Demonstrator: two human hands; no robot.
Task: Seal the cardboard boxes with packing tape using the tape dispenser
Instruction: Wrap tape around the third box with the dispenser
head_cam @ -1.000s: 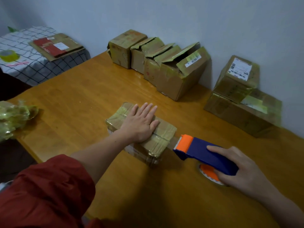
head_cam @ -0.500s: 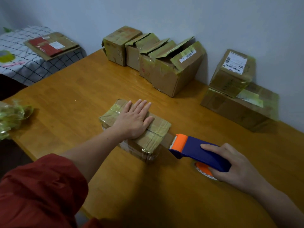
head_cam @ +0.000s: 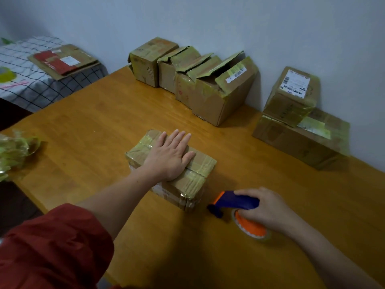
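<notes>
Left hand [head_cam: 170,157] presses flat on taped box [head_cam: 201,174]; right hand [head_cam: 268,209] grips tape dispenser [head_cam: 239,202]; barcode label [head_cam: 294,84] unreadable.

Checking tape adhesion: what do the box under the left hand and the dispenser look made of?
Box: matte brown cardboard, by its creased edges; glossy yellowish tape strips cross it. Tape dispenser: probably smooth plastic, blue body, orange parts.
</notes>
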